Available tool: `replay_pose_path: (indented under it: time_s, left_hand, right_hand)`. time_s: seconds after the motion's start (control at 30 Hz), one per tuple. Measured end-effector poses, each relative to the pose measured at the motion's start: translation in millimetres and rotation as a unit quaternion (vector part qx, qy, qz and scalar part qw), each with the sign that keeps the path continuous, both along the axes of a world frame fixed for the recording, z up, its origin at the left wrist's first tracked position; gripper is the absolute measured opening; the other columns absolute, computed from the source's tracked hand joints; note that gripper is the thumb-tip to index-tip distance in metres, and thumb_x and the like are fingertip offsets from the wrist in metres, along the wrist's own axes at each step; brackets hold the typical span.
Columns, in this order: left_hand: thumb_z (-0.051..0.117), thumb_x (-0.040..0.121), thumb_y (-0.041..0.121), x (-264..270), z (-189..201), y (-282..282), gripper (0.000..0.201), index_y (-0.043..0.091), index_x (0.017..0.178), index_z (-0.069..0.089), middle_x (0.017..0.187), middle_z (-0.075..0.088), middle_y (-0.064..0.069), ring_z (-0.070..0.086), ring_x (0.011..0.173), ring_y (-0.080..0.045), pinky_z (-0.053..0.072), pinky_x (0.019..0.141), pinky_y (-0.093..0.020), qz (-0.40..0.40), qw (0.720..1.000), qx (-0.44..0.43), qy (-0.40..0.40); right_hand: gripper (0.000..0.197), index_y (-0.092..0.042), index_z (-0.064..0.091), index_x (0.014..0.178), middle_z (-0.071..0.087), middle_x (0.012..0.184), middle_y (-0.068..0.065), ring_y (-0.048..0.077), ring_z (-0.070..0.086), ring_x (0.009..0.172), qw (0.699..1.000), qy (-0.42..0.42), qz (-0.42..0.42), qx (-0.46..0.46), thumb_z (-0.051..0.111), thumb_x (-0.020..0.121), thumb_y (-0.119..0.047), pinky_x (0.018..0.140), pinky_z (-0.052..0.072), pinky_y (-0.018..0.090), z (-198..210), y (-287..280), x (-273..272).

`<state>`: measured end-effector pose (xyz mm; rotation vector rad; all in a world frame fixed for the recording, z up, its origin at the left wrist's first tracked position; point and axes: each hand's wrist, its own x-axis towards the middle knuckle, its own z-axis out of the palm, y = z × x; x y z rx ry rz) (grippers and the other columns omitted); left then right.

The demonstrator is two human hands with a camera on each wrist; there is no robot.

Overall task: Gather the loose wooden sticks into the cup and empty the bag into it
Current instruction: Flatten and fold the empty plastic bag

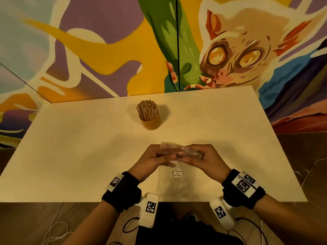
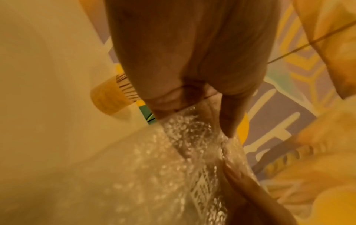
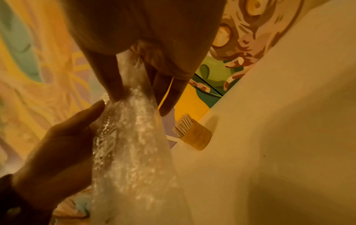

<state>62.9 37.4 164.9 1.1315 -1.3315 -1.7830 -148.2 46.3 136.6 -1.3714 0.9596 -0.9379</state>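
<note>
Both forearms reach forward from the bottom of the head view, each wearing a black wrist strap with white blocks that carry square black-and-white markers. Past the straps, the left hand and the right hand meet in front of the body, knuckles turned up and fingers curled inward toward each other. Each hand pinches the top of a clear, crinkled plastic bag between thumb and fingers, so both are closed on the bag. Its upper edge is bunched into a rough roll that spans from one hand to the other. Below the hands the flat, see-through body of the bag hangs toward the person, with a small white printed label on it. No sticks can be made out inside the bag.

From the left wrist view, the left fingers press down into the shiny plastic. From the right wrist view, the right thumb and fingers pinch a narrow gather of the plastic, and the left hand holds the bag from the other side.

Under the hands lies a pale cream rectangular counter. Farther back, well apart from the hands, a short round tan cup stands upright near the middle of the counter. A dense bundle of thin light wooden sticks fills the cup and fans out above its rim.

Behind the counter rises a colourful painted wall mural showing a wide-eyed animal.
</note>
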Motion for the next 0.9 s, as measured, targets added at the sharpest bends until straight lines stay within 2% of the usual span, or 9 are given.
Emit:
replay_pose_path:
  time_s: [0.1, 0.2, 0.27, 0.3, 0.37, 0.5, 0.6, 0.77, 0.9]
  left_hand:
    - [0.065, 0.088, 0.008, 3.6, -1.2, 2.0, 0.016, 0.007, 0.102, 0.073, 0.098, 0.074, -0.006, 0.068, 0.085, -0.016, 0.054, 0.067, -0.030, 0.081, 0.991, -0.072, -0.075]
    - [0.075, 0.079, 0.025, 11.6, -8.3, 2.9, 0.016, 0.020, 0.094, 0.077, 0.116, 0.060, 0.005, 0.058, 0.104, -0.008, 0.050, 0.076, -0.027, 0.119, 0.964, -0.177, -0.159]
    - [0.074, 0.078, 0.025, 11.6, -9.6, 4.0, 0.020, 0.017, 0.096, 0.077, 0.129, 0.058, 0.004, 0.055, 0.116, -0.007, 0.050, 0.090, -0.025, 0.114, 0.975, -0.141, -0.126]
    - [0.072, 0.081, 0.018, 9.9, -8.9, 5.7, 0.018, 0.012, 0.097, 0.076, 0.125, 0.063, -0.003, 0.059, 0.112, -0.012, 0.050, 0.090, -0.030, 0.112, 0.984, -0.107, -0.087]
    - [0.067, 0.088, 0.009, 7.0, -7.6, 9.7, 0.012, 0.007, 0.096, 0.075, 0.104, 0.072, -0.015, 0.063, 0.091, -0.023, 0.049, 0.078, -0.039, 0.125, 0.988, -0.076, -0.051]
    - [0.056, 0.096, 0.011, 5.9, -2.0, 13.3, 0.017, 0.008, 0.107, 0.068, 0.094, 0.075, -0.012, 0.064, 0.070, -0.020, 0.049, 0.063, -0.036, 0.159, 0.983, -0.063, -0.060]
    - [0.060, 0.092, 0.007, 4.1, 3.5, 17.1, 0.029, 0.014, 0.120, 0.059, 0.100, 0.074, -0.011, 0.070, 0.071, -0.026, 0.056, 0.064, -0.048, 0.128, 0.989, -0.052, -0.049]
    - [0.056, 0.094, 0.001, 1.3, -0.4, 22.2, 0.035, 0.017, 0.125, 0.053, 0.102, 0.073, -0.015, 0.070, 0.083, -0.033, 0.059, 0.064, -0.035, 0.149, 0.987, -0.048, -0.043]
    - [0.052, 0.097, 0.005, -0.7, 0.1, 26.6, 0.028, 0.010, 0.123, 0.042, 0.106, 0.072, -0.016, 0.070, 0.087, -0.039, 0.059, 0.068, -0.044, 0.163, 0.986, -0.040, -0.017]
  right_hand:
    - [0.013, -0.001, 0.072, 0.094, 0.075, 0.084, 0.012, 0.025, 0.072, 0.074, 0.997, -0.045, -0.040, 0.052, 0.070, 0.082, 0.001, 0.065, 0.052, 0.028, -4.7, -1.8, 3.0]
    - [0.012, -0.008, 0.075, 0.091, 0.076, 0.090, 0.015, 0.027, 0.071, 0.077, 0.995, -0.057, -0.034, 0.074, 0.069, 0.083, -0.001, 0.066, 0.050, 0.033, -3.7, -3.5, 3.2]
    - [0.014, -0.008, 0.075, 0.091, 0.076, 0.094, 0.011, 0.020, 0.071, 0.085, 0.994, -0.054, -0.018, 0.096, 0.066, 0.085, 0.000, 0.073, 0.052, 0.033, -3.1, -4.8, 3.4]
    - [0.014, -0.005, 0.074, 0.094, 0.076, 0.094, 0.008, 0.017, 0.071, 0.086, 0.993, -0.054, -0.010, 0.108, 0.064, 0.086, 0.001, 0.076, 0.053, 0.029, -2.8, -5.8, 3.7]
    - [0.016, -0.003, 0.074, 0.098, 0.076, 0.094, 0.007, 0.015, 0.070, 0.087, 0.990, -0.058, -0.008, 0.125, 0.063, 0.088, -0.006, 0.076, 0.052, 0.023, -1.5, -7.1, 5.6]
    - [0.034, -0.002, 0.074, 0.100, 0.072, 0.099, 0.024, 0.034, 0.070, 0.087, 0.977, -0.101, -0.081, 0.171, 0.061, 0.084, -0.030, 0.075, 0.057, 0.039, 0.1, -6.5, 8.3]
    - [0.037, 0.010, 0.070, 0.092, 0.066, 0.093, 0.037, 0.031, 0.069, 0.073, 0.977, -0.087, -0.131, 0.143, 0.065, 0.086, -0.026, 0.071, 0.056, 0.050, 0.3, -4.6, 14.3]
    - [0.018, 0.000, 0.070, 0.100, 0.075, 0.079, 0.010, 0.024, 0.070, 0.061, 0.977, -0.093, -0.113, 0.156, 0.062, 0.090, -0.013, 0.053, 0.053, 0.032, 7.6, -1.5, 18.8]
    - [0.015, -0.001, 0.070, 0.095, 0.074, 0.071, 0.009, 0.018, 0.067, 0.052, 0.975, -0.091, -0.111, 0.171, 0.058, 0.094, -0.009, 0.049, 0.052, 0.028, 6.2, -1.9, 18.2]
